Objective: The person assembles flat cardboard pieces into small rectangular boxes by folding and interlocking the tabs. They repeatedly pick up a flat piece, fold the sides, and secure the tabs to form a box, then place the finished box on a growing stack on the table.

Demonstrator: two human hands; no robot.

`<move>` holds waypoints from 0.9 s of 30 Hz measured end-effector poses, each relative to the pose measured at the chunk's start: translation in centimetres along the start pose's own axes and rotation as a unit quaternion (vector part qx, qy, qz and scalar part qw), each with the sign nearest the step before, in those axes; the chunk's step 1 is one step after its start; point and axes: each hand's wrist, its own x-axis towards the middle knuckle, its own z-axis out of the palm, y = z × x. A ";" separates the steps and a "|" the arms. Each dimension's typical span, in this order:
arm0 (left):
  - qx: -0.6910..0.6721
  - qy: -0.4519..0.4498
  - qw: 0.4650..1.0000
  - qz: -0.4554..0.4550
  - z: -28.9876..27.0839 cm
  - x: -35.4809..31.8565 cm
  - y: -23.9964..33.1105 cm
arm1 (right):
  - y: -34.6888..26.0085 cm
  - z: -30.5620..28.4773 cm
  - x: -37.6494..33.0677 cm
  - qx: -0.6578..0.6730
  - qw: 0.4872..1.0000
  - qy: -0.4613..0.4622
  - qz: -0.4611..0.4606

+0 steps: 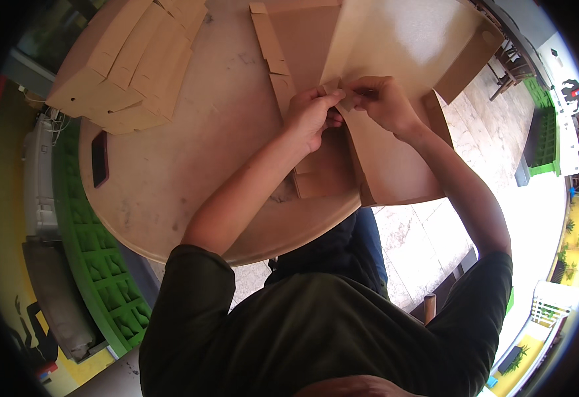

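Note:
A brown cardboard box (395, 155), partly folded and spread out, lies on the right part of the round table. Its lid panel stretches away to the upper right, and its folded side strips run along the edges. At the crease between base and lid, my left hand (310, 118) is closed on a small cardboard flap (346, 101). Just to its right my right hand (385, 106) pinches the same flap between thumb and fingers. Some of the fingertips are hidden behind the flap and the hands.
Several folded brown boxes (127, 66) are stacked at the table's far left. A dark phone (99, 159) with a reddish edge lies near the left rim of the round table (190, 178). Green latticed panels (104, 264) stand left of the table; wooden chairs (511, 69) are at far right.

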 end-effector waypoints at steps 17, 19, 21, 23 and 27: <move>-0.008 -0.022 1.000 0.000 0.9 -0.6 -1.6 | 1.7 1.2 -3.2 -0.077 0.982 0.090 -0.147; -0.003 -0.021 1.000 0.000 1.0 -0.6 -1.5 | 1.8 1.2 -3.2 -0.080 0.980 0.094 -0.153; 0.005 -0.016 1.000 0.006 1.0 -0.7 -1.4 | 1.8 1.3 -3.4 -0.086 0.975 0.102 -0.176; 0.010 -0.012 1.000 0.008 1.0 -0.8 -1.3 | 1.7 1.4 -3.4 -0.076 0.977 0.107 -0.170; 0.012 -0.009 1.000 -0.002 1.1 -1.4 -1.6 | 1.7 1.6 -4.0 -0.057 0.984 0.097 -0.141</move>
